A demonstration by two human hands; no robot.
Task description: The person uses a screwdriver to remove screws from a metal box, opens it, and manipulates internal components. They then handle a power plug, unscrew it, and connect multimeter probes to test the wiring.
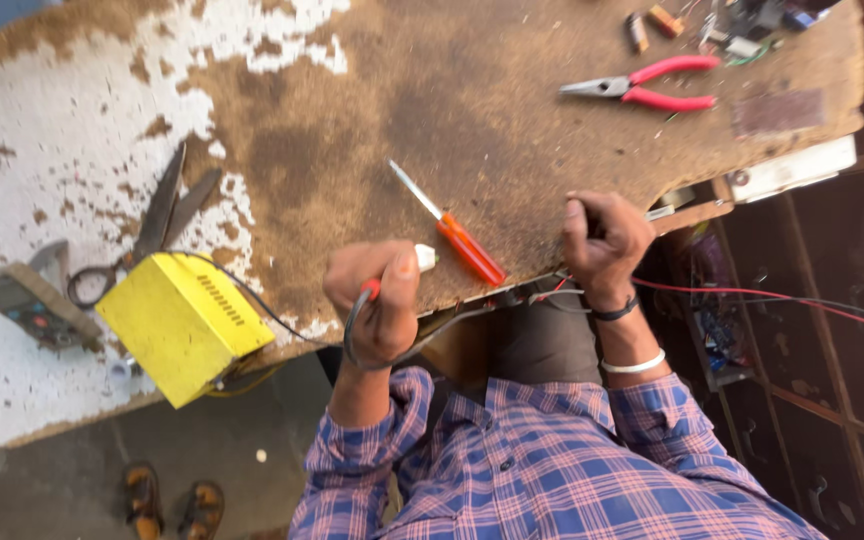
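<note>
Soldering at bench (472,110) near edge: left hand (377,300) closed round soldering iron (407,268), right hand (604,245) fisted on red wire (752,293); next, steadying the joint.

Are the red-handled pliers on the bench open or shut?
Nearly shut. The pliers lie flat on the bench; the jaw tips meet at a point, the handles slightly apart.
</note>
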